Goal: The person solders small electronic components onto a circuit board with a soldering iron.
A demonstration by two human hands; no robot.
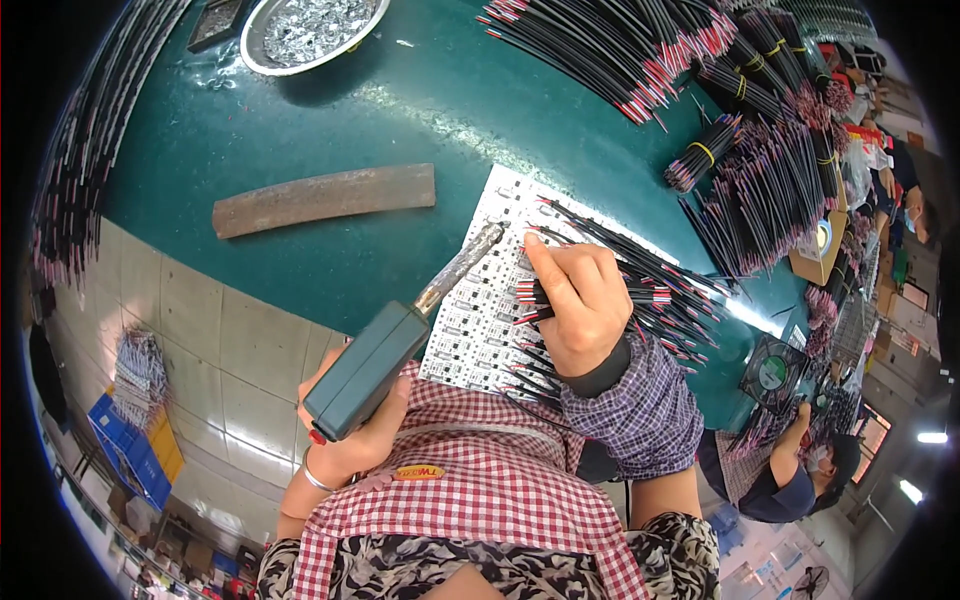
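My left hand [368,442] is wrapped round the dark green handle of a soldering gun [372,362]. Its metal barrel slants up and right, and the tip is at a white panel of small circuit boards [455,345]. Over the panel, my right hand [582,300] is closed on a bunch of black cables [532,292] with red, white and blue wire ends. Its index finger points at the board close to the tip; what the fingertip pinches is too small to tell. More black cables [640,255] fan out from the panel to the right, apparently attached along its rows.
A curved brown strip [325,198] lies on the green table [300,280]. Beyond it stands a round metal bowl [250,55] of silvery scraps. Cable bundles [760,190] crowd the far right, near a small black fan [772,368]. Another person [790,470] sits at right.
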